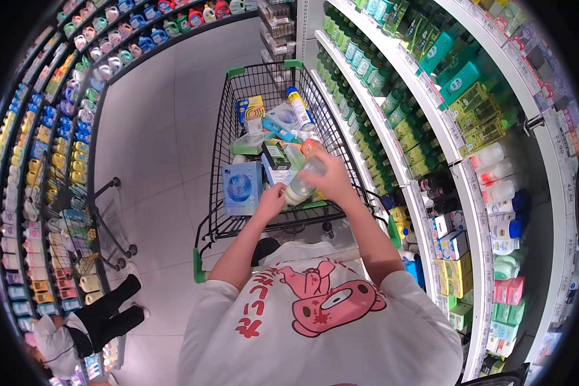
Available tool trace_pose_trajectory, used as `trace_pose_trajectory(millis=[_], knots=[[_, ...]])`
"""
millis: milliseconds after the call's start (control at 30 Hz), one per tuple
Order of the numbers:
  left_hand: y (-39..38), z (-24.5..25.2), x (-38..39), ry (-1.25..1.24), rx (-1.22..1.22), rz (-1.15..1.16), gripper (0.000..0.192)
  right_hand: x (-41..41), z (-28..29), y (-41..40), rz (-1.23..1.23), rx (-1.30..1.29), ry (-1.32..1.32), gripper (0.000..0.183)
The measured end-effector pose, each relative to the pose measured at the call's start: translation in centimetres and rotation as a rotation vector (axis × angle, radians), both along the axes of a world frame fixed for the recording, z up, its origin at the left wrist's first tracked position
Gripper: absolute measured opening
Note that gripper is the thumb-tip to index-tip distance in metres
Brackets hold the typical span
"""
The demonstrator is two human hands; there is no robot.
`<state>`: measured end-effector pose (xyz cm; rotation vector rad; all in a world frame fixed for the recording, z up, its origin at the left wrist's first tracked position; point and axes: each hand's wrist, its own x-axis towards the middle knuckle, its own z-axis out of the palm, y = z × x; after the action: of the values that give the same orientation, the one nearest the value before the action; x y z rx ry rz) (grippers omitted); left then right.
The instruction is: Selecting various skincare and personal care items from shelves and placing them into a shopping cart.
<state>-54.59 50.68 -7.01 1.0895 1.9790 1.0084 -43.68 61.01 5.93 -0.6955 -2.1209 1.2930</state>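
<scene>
Both hands are over the near end of a black wire shopping cart (215, 159) with green corner pieces. My right hand (329, 177) is closed around a clear bottle (299, 188), tilted and somewhat blurred. At the lower end of the bottle is my left hand (271, 200), its fingers at the bottle's edge; their exact grip is hard to make out. In the cart lie a blue box (241, 188), a small black and green box (275, 155), an orange box (311, 145), a yellow and blue box (251, 110), a spray can with a yellow cap (301, 109) and several other packages.
White shelves (400, 48) of bottles and boxes run close along the cart's right side. Across the tiled aisle (159, 144), shelves of detergent bottles curve along the left and far end. Another cart (72, 227) stands at the left, with a person in black trousers (108, 313) nearby.
</scene>
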Motion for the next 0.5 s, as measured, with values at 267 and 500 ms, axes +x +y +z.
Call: trace_pose_trajectory(millis=[267,500], knots=[[0.7,-1.7,-0.5,-0.223,0.079,0.092,0.024,-0.2,-4.0,-0.3,-0.137,-0.276,0.187,0.023],[0.8,1.3,0.0,-0.86,0.128,0.171,0.045,0.5,-5.6,0.0,-0.066,-0.738,0.212,0.027]])
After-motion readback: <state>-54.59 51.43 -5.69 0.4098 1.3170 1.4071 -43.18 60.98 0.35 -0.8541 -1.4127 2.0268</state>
